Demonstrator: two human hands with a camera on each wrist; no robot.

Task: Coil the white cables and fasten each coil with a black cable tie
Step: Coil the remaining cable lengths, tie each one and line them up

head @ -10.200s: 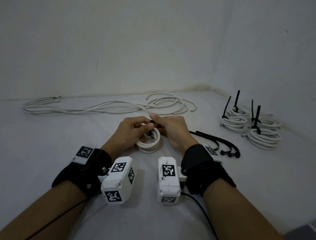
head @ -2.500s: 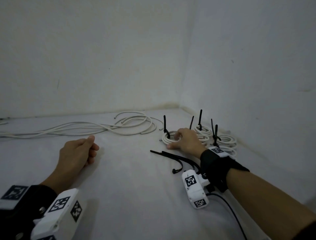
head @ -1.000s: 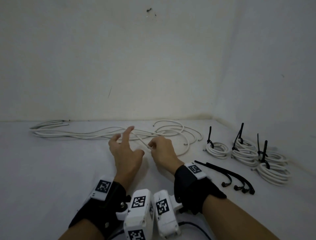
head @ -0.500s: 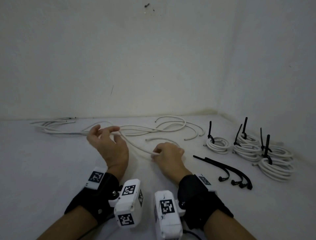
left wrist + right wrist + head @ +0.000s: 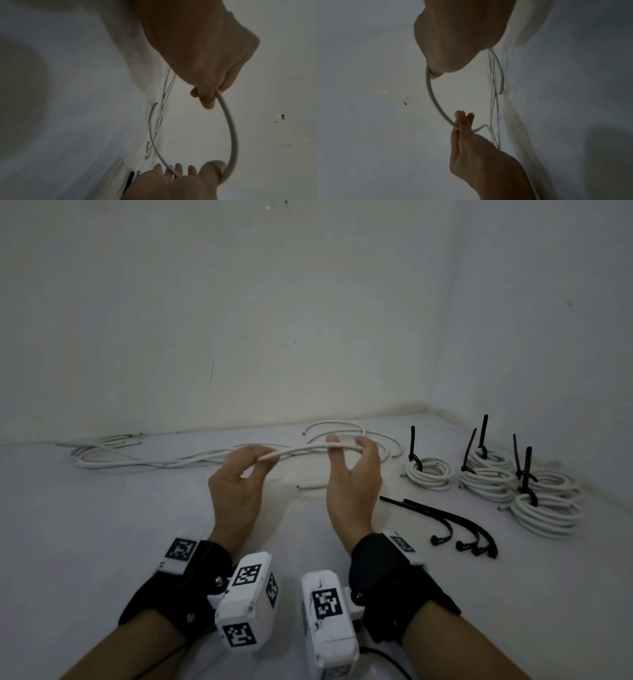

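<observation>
Both forearms are bare. Each wrist wears a wide black strap [image 5: 178, 587] with metal rivets on it. A small white plate printed with a black square-pattern marker [image 5: 180, 550] sits on top of the left strap, and a matching plate [image 5: 401, 544] sits on the right one. A white boxy camera housing [image 5: 247, 590] bearing the same kind of markers hangs inside the left wrist; a second housing [image 5: 327, 614], scuffed with dark marks, hangs inside the right. A thin black cable [image 5: 387, 662] trails from the right housing.
</observation>
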